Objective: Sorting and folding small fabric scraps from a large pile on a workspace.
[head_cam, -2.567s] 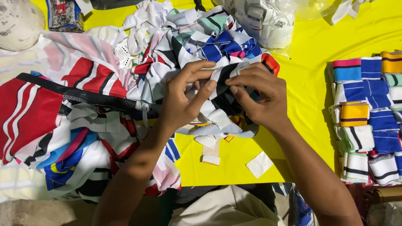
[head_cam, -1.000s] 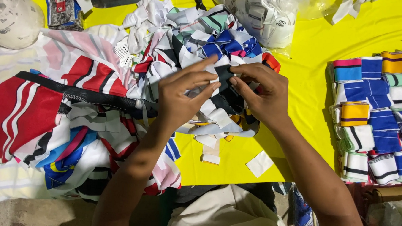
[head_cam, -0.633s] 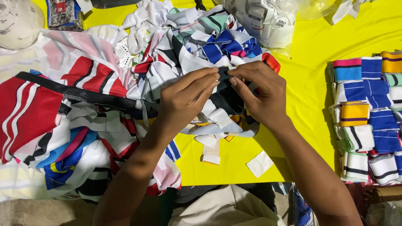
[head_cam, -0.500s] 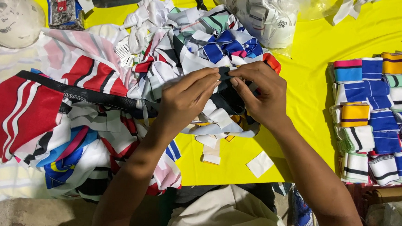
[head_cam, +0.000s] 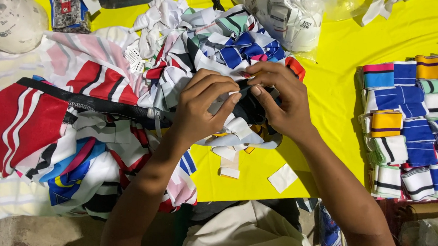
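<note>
My left hand [head_cam: 205, 105] and my right hand [head_cam: 280, 99] meet over a heap of striped knit fabric pieces [head_cam: 223, 43] on a yellow table [head_cam: 331, 84]. Both hands pinch one small dark knit strip [head_cam: 252, 107] between thumbs and fingertips, held just above the heap. Under my hands lie more pale and dark strips, partly hidden by my fingers. A large red, white and black striped garment pile [head_cam: 54, 124] spreads out to the left of my left forearm.
Folded striped knit bands in blue, white, yellow and green are stacked in rows [head_cam: 413, 128] at the right. Clear plastic bags of white goods [head_cam: 289, 17] lie at the back. Small white fabric tabs [head_cam: 282, 177] rest near the front edge. A white bag [head_cam: 9, 17] sits far left.
My hands have drawn closer together over the dark strip, the fingertips shifting slightly along it. The piles around them have not moved.
</note>
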